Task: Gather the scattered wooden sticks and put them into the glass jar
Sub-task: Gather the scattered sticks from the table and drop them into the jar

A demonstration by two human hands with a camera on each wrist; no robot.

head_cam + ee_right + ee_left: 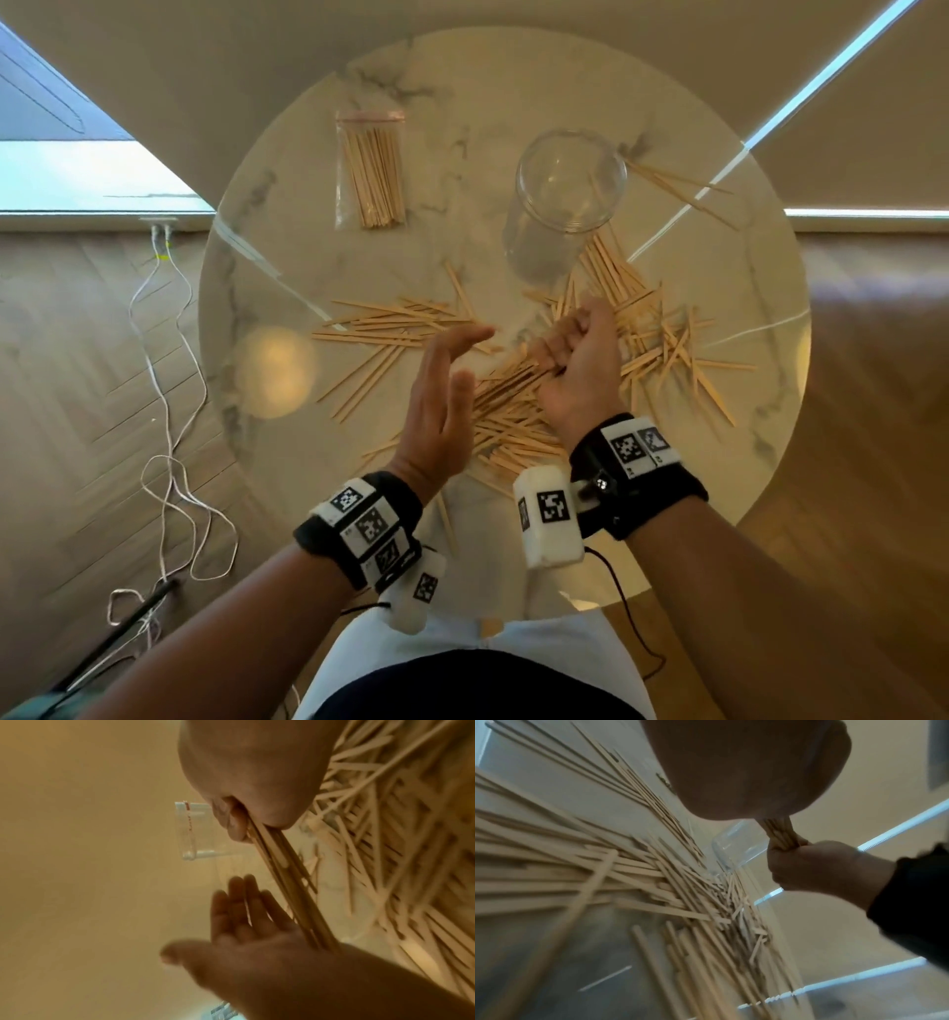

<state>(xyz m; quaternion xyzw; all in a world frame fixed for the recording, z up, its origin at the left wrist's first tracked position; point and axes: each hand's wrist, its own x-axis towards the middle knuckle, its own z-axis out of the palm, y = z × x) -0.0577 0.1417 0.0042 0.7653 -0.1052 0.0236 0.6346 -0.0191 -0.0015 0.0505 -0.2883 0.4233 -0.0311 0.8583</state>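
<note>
Several thin wooden sticks lie scattered over the round marble table. The clear glass jar stands upright behind them and looks empty. My right hand grips a bundle of sticks, which points down-left toward my left palm; the same bundle shows in the right wrist view. My left hand is held on edge with straight fingers beside the bundle's free end, holding nothing. The left wrist view shows the right hand around the bundle, with the jar behind.
A clear zip bag of more sticks lies at the table's back left. A few sticks lie right of the jar, near the rim. A white cable trails over the wooden floor on the left.
</note>
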